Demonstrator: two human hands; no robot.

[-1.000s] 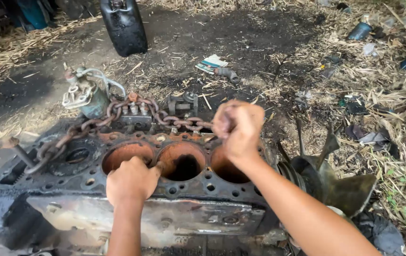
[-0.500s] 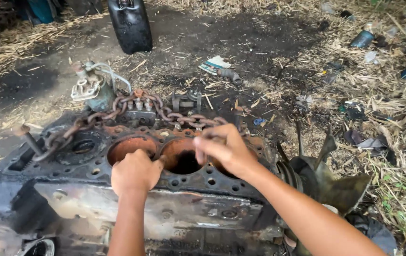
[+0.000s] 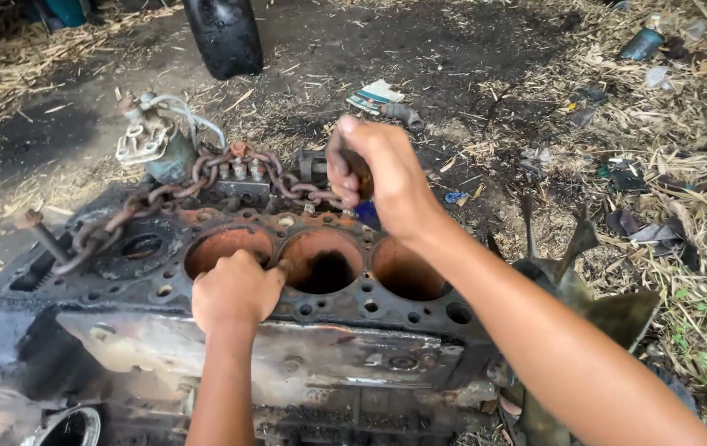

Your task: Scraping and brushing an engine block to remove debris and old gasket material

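Hands work over the big rusty cast-iron engine block (image 3: 229, 347) lying on the dirt ground: left hand (image 3: 236, 291) fisted, pressing something small I cannot make out onto the deck between two orange cylinder bores (image 3: 320, 263); right hand (image 3: 382, 182) raised directly above, clenched around a dark stubby handle (image 3: 361, 172). Behind lies a rusty chain (image 3: 205, 177).

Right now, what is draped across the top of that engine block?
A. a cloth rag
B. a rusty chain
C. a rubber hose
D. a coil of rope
B: a rusty chain of thick links lies across the far side of the engine block, behind the open cylinder bores.
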